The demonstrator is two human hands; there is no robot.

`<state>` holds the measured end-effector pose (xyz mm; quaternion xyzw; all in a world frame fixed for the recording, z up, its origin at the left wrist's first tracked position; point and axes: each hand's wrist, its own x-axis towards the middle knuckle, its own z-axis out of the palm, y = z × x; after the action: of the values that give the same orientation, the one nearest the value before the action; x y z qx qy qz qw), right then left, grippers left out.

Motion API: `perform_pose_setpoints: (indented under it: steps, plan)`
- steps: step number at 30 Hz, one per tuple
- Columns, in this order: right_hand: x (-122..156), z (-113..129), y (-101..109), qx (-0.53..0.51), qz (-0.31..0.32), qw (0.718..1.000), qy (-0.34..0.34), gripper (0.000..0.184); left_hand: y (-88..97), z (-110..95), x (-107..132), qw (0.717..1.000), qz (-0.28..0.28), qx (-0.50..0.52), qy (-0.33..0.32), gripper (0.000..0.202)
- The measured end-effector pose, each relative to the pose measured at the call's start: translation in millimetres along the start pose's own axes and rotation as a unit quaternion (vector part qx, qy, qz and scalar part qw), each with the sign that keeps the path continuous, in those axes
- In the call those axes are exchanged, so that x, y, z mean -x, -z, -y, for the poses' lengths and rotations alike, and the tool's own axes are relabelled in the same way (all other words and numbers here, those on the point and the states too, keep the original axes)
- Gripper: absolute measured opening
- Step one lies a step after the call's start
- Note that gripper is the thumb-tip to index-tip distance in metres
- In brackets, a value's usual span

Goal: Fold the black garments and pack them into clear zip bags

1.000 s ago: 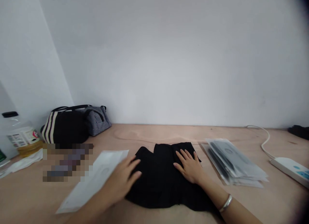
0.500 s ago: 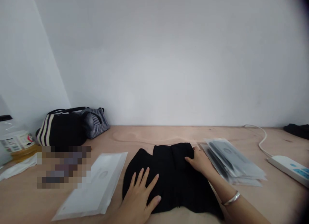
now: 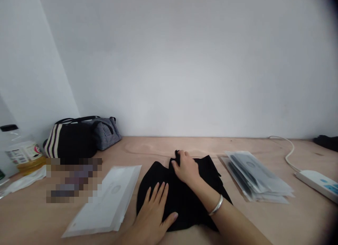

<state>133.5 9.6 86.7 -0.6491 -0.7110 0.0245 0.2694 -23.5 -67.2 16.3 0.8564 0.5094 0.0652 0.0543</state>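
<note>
A black fabric piece (image 3: 182, 206), perhaps a garment whose kind I cannot make out, lies spread on the table in front of me. My left hand (image 3: 154, 211) rests flat on its left part with the fingers stretched out. Near the far edge, my right hand (image 3: 186, 165) grips a bit of the fabric between thumb and fingers, and a small fold stands up at the fingertips. My right forearm, with a silver bangle (image 3: 217, 205) on it, crosses over the cloth and hides some of it.
To the left lies a white translucent zip bag (image 3: 105, 199); on the right is a stack of similar bags (image 3: 260, 176) with dark contents. A power strip (image 3: 317, 183) sits far right. Striped bags (image 3: 74, 141) and a bottle of yellow liquid (image 3: 26, 155) stand back left, near a blurred patch.
My right hand has moved left from the fabric's far right corner to the middle of its far edge, taking hold there. My left hand stays flat, its fingers closer together.
</note>
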Motion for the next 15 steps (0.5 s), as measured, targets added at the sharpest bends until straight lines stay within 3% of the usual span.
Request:
perform_pose_setpoints:
  steps: [3, 6, 10, 12, 15]
  plan:
    - [3, -8, -11, -0.041, -0.003, 0.996, 0.079, 0.029, -0.8, 1, 0, 1.000, 0.003, 0.003, 0.002, 0.071]
    - [-1, -52, -14, -0.010, 0.005, 0.997, 0.080, 0.033, 0.0, 0, 0, 1.000, 0.004, 0.005, 0.003, 0.070]
    - [-1, -118, -15, 0.013, 0.073, 0.991, 0.111, 0.036, 3.5, -2, 1, 1.000, 0.016, 0.003, 0.004, 0.070]
    - [2, -138, -19, 0.024, 0.100, 0.986, 0.129, 0.042, 7.9, -5, 1, 0.999, 0.031, 0.000, 0.011, 0.071]
    - [5, -151, -28, 0.041, 0.112, 0.983, 0.140, 0.046, 17.6, -11, 0, 0.998, 0.059, -0.012, 0.033, 0.073]
